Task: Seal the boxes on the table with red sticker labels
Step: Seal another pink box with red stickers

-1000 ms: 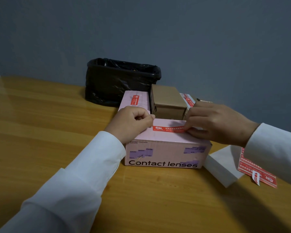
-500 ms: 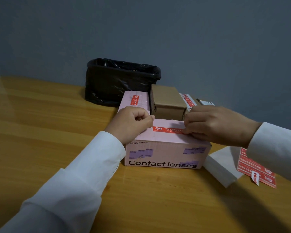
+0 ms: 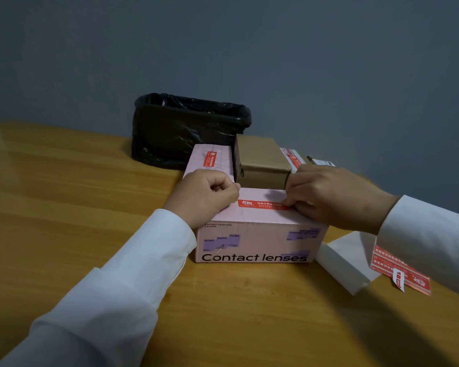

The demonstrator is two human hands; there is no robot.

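Right now the long red sticker label point(image 3: 263, 204) lies across the top of the pink cardboard "Contact lenses" box point(image 3: 255, 242), mid-worktop. I see my left hand point(image 3: 204, 196) curled, pinching the label's left end, and my right hand point(image 3: 329, 198) curled over its right end, fingertips pressing it down. Behind stand a brown cardboard box point(image 3: 261, 160) and a black-lined bin point(image 3: 188, 128); red label sheets point(image 3: 400, 271) lie right, on the wooden worktop point(image 3: 64, 194).

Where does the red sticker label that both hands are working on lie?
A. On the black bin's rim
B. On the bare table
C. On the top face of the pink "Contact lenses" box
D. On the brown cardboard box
C: the red sticker label stretches across the top of the pink "Contact lenses" box, between the left hand and the right hand.
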